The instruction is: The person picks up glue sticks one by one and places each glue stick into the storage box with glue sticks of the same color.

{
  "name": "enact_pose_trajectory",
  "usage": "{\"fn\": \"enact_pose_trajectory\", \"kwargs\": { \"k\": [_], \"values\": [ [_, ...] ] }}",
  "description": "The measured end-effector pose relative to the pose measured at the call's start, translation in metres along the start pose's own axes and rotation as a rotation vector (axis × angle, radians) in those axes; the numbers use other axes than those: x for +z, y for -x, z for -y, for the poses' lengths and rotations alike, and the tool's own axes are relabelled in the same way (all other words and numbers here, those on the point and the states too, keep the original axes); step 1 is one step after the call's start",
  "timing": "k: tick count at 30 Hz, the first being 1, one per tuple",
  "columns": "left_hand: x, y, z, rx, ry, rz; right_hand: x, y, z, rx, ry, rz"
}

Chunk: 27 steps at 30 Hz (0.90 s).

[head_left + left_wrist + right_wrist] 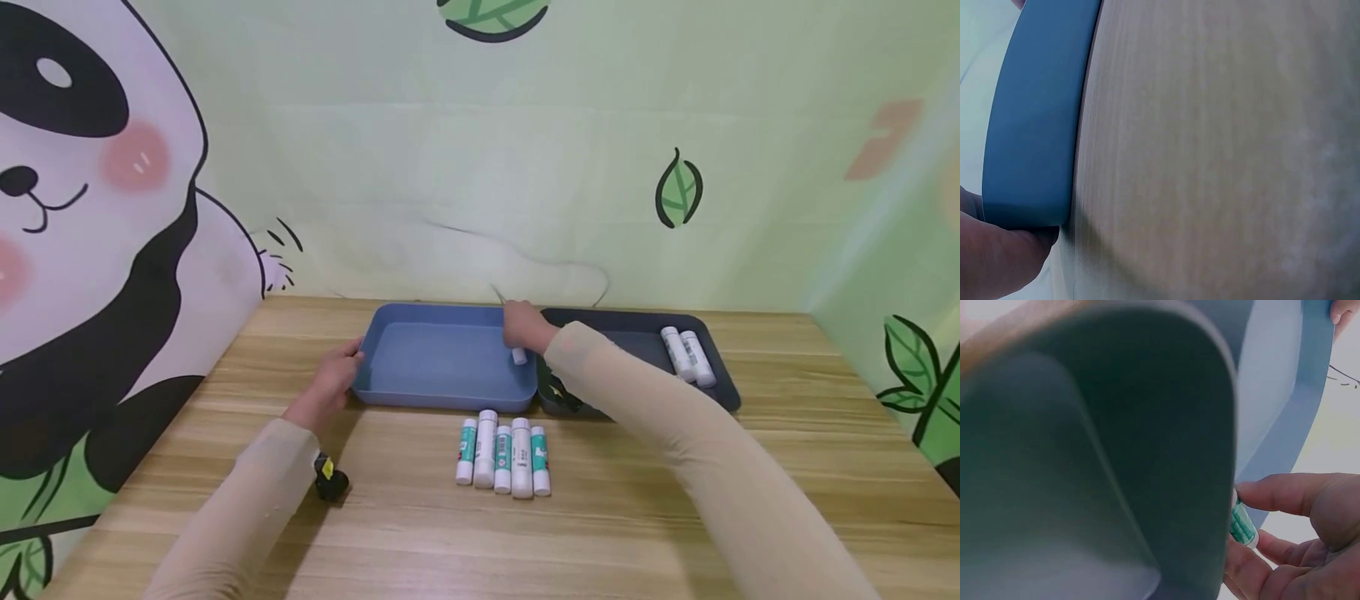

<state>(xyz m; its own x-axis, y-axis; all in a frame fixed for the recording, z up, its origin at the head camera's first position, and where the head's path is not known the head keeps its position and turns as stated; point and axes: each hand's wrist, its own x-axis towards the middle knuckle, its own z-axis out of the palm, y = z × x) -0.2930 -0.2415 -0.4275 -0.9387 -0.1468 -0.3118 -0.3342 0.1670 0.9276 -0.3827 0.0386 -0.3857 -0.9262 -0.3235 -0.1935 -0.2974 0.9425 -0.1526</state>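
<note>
At the left end of the blue tray (450, 398), my left hand (337, 372) grips the rim. The left wrist view shows a thumb (1000, 259) against the end of that tray (1035, 125). My right hand (525, 326) is over the blue tray's right end, beside the black tray (630, 318). It pinches a small glue stick (1244, 525) with a green label between thumb and fingers; only its white end shows in the head view. In front of the blue tray lies a row of several glue sticks (503, 458), some green-labelled and some larger and white.
Two white glue sticks (687, 357) lie at the right end of the black tray, which stands against the blue one. Both trays sit near the back of the wooden table (420, 542), close to a printed wall cloth (420, 167). A black strap piece (330, 479) hangs by the left wrist.
</note>
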Motion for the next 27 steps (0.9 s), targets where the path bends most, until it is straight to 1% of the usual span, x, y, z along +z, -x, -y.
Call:
{"fn": "enact_pose_trajectory", "kwargs": {
  "k": [8,9,11,15,16,18,21,23,25,26,27],
  "values": [
    [0.000,0.001,0.000,0.001,-0.003,0.000,0.003,-0.006,0.000,-0.020,0.015,0.019],
    [0.000,0.001,-0.001,-0.001,-0.005,0.002,0.005,-0.008,-0.002,-0.031,0.017,0.003],
    [-0.001,0.002,-0.002,-0.006,-0.010,0.004,0.036,-0.054,-0.022,-0.040,0.054,-0.015],
    [-0.001,0.001,-0.002,-0.009,-0.015,0.012,0.102,-0.145,-0.064,-0.076,0.129,-0.087],
    [-0.001,0.001,-0.001,-0.008,-0.016,0.011,0.116,-0.166,-0.073,-0.076,0.158,-0.079],
    [-0.001,0.001,-0.001,-0.003,-0.011,0.011,0.116,-0.164,-0.071,-0.078,0.197,-0.050],
    [-0.001,0.001,0.000,-0.005,-0.006,0.008,0.115,-0.163,-0.068,-0.069,0.248,0.014],
    [-0.001,0.000,0.000,-0.006,0.000,0.010,0.110,-0.159,-0.065,-0.052,0.253,0.071],
    [-0.001,0.000,0.000,-0.007,0.003,0.010,0.104,-0.154,-0.060,-0.033,0.240,0.098],
    [-0.001,0.000,0.000,-0.006,0.006,0.012,0.095,-0.144,-0.054,-0.020,0.221,0.125],
    [-0.001,0.000,0.000,-0.005,0.008,0.014,0.084,-0.130,-0.047,-0.007,0.199,0.155]
  ]
}}
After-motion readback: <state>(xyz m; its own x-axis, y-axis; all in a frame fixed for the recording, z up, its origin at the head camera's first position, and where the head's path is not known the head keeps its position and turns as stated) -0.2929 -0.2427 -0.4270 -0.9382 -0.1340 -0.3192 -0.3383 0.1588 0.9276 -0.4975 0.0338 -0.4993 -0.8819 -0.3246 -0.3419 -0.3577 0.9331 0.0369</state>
